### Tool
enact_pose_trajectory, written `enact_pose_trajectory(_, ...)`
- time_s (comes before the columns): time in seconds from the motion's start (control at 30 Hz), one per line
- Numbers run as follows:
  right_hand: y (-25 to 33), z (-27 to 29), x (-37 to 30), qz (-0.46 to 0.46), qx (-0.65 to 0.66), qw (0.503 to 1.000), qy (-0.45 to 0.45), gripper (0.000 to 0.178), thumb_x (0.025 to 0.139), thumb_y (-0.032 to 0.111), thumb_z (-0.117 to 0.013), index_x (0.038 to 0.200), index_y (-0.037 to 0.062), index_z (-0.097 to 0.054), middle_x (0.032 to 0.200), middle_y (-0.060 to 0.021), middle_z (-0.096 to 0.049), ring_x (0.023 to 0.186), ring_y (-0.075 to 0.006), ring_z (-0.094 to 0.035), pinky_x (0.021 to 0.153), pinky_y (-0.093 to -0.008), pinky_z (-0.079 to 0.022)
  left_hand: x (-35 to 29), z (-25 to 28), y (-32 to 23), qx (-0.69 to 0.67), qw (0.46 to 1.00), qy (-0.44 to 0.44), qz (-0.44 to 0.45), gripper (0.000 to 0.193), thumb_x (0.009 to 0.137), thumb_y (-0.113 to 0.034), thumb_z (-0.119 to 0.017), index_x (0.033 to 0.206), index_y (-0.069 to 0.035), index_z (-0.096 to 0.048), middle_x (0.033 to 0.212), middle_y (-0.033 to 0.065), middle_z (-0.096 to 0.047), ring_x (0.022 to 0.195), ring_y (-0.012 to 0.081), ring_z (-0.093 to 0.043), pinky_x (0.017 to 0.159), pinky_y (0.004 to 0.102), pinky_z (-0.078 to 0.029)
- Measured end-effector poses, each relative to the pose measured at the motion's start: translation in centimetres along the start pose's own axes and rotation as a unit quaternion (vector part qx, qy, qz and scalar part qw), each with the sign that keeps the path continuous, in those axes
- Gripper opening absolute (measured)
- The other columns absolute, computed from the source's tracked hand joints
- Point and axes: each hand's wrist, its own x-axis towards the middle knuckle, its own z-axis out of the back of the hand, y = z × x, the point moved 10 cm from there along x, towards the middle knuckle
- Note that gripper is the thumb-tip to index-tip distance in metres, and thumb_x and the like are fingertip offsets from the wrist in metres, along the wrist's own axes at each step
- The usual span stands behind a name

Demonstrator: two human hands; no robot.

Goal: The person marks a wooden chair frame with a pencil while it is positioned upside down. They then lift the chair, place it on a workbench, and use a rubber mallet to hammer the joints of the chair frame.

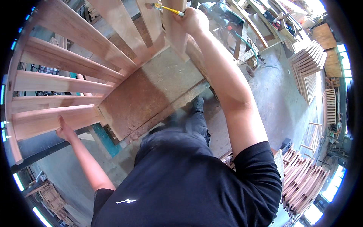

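1. Left hand (67, 132), nine o'clock: a digit lies on the end slat (39, 122), probably for steadying; I cannot tell whether it grips.
2. Right hand (194, 22), twelve o'clock: closed around a yellow-handled tool (171, 9) (exact kind unclear), tip toward ten.
3. Slatted wooden frame (72, 59), ten o'clock: apparently raised on the work surface (151, 90) for reach.

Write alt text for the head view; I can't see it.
A person's right hand holds a slim yellow tool by a slatted wooden frame, while the left hand touches its nearest board. Stacked wooden pieces stand at right.
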Motion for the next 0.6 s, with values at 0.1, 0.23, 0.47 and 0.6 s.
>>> enact_pose_trajectory(0.1,0.2,0.2,-0.1,0.010,0.000,1.000,-0.006,0.052,0.083,0.055,-0.072,0.083,0.0034,-0.074,0.077,-0.0158,-0.072,0.077,-0.0339,-0.071,0.071,-0.0440,-0.056,-0.5,-0.2,-0.7,-0.030,0.999,0.001,-0.014,0.047,0.091,-0.030,-0.077,0.110,0.012,-0.071,0.105,0.0180,-0.073,0.087,0.0208,-0.068,0.076,0.0338,-0.057)
enact_pose_trajectory(0.23,0.2,0.2,0.0,0.000,-0.009,1.000,0.024,0.051,0.083,0.055,-0.072,0.084,0.0040,-0.074,0.078,-0.0161,-0.072,0.077,-0.0338,-0.071,0.072,-0.0439,-0.056,0.3,0.2,0.9,0.024,0.999,0.007,0.028,0.047,0.090,-0.029,-0.078,0.114,0.011,-0.070,0.109,0.0180,-0.072,0.089,0.0208,-0.068,0.076,0.0345,-0.057)
enact_pose_trajectory(0.47,0.3,-0.3,-0.1,-0.024,-0.038,0.997,0.061,0.051,0.086,0.057,-0.068,0.091,0.0071,-0.075,0.089,-0.0154,-0.074,0.087,-0.0347,-0.072,0.077,-0.0448,-0.057,-0.2,0.2,0.2,-0.028,1.000,-0.003,-0.007,0.044,0.089,-0.028,-0.080,0.109,0.010,-0.071,0.104,0.0164,-0.073,0.087,0.0209,-0.068,0.077,0.0348,-0.057)
enact_pose_trajectory(0.6,0.0,-0.4,0.0,-0.012,-0.036,0.998,0.041,0.050,0.086,0.057,-0.069,0.091,0.0070,-0.075,0.089,-0.0155,-0.074,0.087,-0.0347,-0.072,0.078,-0.0447,-0.057,0.2,0.4,1.2,-0.033,0.999,0.005,0.022,0.042,0.090,-0.027,-0.079,0.110,0.009,-0.072,0.104,0.0157,-0.073,0.088,0.0207,-0.068,0.078,0.0348,-0.057)
